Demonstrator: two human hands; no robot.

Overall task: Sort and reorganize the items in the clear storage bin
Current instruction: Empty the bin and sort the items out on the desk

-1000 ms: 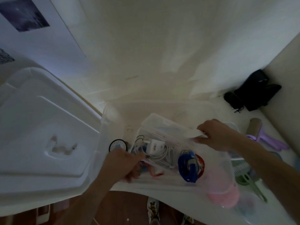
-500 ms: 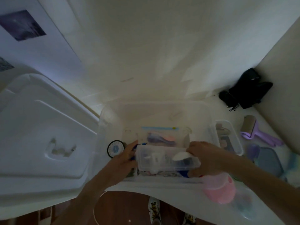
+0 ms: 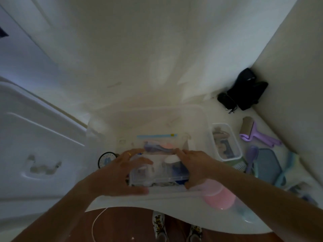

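The clear storage bin [image 3: 201, 117] stands on the white surface in front of me. Both hands hold a small clear box [image 3: 157, 175] of cables and a blue item low in the bin's near half. My left hand [image 3: 118, 172] grips its left end, fingers over the top and thumb along the near side. My right hand [image 3: 194, 165] grips its right end. Behind the box, inside the bin, lies a zip bag [image 3: 157, 136] with a blue slider strip and purple and pink items. A round black-rimmed dial [image 3: 105, 158] sits at the bin's left wall.
The bin's white lid [image 3: 38, 137] lies at the left. Right of the bin are another small clear container [image 3: 225, 142], a purple lint roller [image 3: 253, 133], a purple brush [image 3: 252, 156], a blue-grey lid [image 3: 269, 165], a pink bowl [image 3: 218, 198] and a black bag [image 3: 244, 91].
The small clear box, tilted up a second ago, has come down flat into the bin. My left hand has moved onto its left end and my right hand onto its right end.
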